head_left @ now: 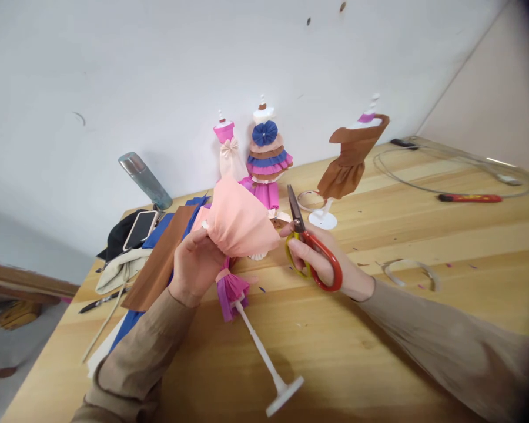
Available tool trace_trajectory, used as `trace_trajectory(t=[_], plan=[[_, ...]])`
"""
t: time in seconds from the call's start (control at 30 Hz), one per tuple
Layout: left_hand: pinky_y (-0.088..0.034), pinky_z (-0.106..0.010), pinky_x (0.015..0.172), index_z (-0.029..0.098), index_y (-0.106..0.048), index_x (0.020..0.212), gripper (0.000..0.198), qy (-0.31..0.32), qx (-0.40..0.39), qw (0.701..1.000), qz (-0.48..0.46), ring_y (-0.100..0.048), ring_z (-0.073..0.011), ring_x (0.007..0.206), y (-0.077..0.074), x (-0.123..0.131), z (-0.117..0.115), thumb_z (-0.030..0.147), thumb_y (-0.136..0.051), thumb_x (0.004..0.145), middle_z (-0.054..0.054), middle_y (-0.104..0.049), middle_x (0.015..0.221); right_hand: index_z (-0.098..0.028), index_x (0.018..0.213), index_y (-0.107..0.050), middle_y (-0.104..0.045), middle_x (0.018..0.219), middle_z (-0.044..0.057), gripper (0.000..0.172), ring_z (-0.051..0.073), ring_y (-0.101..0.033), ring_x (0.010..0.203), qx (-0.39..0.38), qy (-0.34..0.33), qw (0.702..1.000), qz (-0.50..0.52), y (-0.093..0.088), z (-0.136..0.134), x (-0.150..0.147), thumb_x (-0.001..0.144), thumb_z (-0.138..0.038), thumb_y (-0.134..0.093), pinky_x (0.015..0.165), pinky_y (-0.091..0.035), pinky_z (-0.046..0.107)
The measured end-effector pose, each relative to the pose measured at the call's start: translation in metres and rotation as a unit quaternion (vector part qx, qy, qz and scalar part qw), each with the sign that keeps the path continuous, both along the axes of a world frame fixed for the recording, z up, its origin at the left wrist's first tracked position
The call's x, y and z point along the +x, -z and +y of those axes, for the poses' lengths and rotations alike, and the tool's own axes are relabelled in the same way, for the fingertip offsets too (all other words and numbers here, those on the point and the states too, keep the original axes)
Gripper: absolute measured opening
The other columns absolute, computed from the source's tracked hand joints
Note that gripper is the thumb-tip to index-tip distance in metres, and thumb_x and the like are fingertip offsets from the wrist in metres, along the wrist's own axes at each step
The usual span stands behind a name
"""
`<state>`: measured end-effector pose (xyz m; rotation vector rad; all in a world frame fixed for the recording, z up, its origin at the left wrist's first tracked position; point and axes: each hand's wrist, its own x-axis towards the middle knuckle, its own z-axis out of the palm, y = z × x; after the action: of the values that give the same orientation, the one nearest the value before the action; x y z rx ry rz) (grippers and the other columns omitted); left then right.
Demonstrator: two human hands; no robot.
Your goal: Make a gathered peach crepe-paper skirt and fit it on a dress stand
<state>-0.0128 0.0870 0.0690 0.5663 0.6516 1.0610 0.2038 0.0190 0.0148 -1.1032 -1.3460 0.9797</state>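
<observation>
My left hand [197,263] is closed around a small mannequin [264,358] on a white stand, held tilted with its base toward me. The mannequin wears a peach crepe-paper skirt [240,220] and a purple ruffle [231,291]. My right hand [320,258] grips scissors [311,244] with red and yellow handles. The blades point up and away, just right of the peach skirt and apart from it.
Three dressed mannequins stand at the wall: pink [227,147], multicoloured [267,155], brown [350,161]. Brown and blue paper sheets [158,258], a phone [140,229], a metal bottle [145,179] lie left. A cable [449,167], red tool [469,198] and tape strip [409,267] lie right.
</observation>
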Motion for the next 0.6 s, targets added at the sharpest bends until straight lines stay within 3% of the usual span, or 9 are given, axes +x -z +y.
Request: trace_trajectory(t=[0.13,0.3,0.47,0.6], plan=[[-0.054,-0.026,0.072,0.014,-0.072,0.083,0.011,-0.002,0.057,0.998,0.04,-0.069,-0.0167,0.079,0.0,-0.001,0.0,0.017,-0.064,0.076,-0.004,-0.076,0.085,-0.018,0.107,-0.05,-0.053,0.066,-0.003,0.043,0.011,-0.052,0.049,0.009,-0.008,1.0,-0.019,0.003,-0.001,0.006,0.091,-0.058,-0.054,0.048,-0.043,0.025],[-0.052,-0.025,0.07,0.014,-0.072,0.093,0.023,0.007,0.169,0.98,0.1,-0.066,-0.0158,0.08,-0.001,-0.002,-0.002,0.027,-0.077,0.075,-0.005,-0.074,0.092,-0.02,0.118,-0.05,-0.055,0.089,0.004,0.045,0.015,-0.058,0.072,0.051,-0.056,0.997,-0.025,0.005,-0.004,0.007,0.092,-0.057,-0.053,0.066,-0.049,0.03],[-0.05,-0.022,0.065,0.014,-0.071,0.099,0.028,0.016,0.198,0.969,0.146,-0.064,-0.0123,0.074,-0.003,-0.006,0.001,0.028,-0.079,0.076,-0.005,-0.072,0.091,-0.016,0.114,-0.053,-0.051,0.075,0.0,0.054,0.013,-0.05,0.059,0.03,-0.114,0.992,-0.052,-0.002,-0.008,0.008,0.09,-0.065,-0.049,0.055,-0.043,0.028],[-0.052,-0.024,0.066,0.014,-0.07,0.093,0.026,0.022,0.211,0.964,0.158,-0.066,-0.0135,0.072,-0.005,-0.01,0.005,0.03,-0.08,0.075,-0.004,-0.072,0.086,-0.014,0.11,-0.055,-0.05,0.071,-0.001,0.052,0.011,-0.049,0.057,0.046,-0.13,0.986,-0.093,-0.005,-0.008,0.011,0.092,-0.062,-0.048,0.055,-0.04,0.026]])
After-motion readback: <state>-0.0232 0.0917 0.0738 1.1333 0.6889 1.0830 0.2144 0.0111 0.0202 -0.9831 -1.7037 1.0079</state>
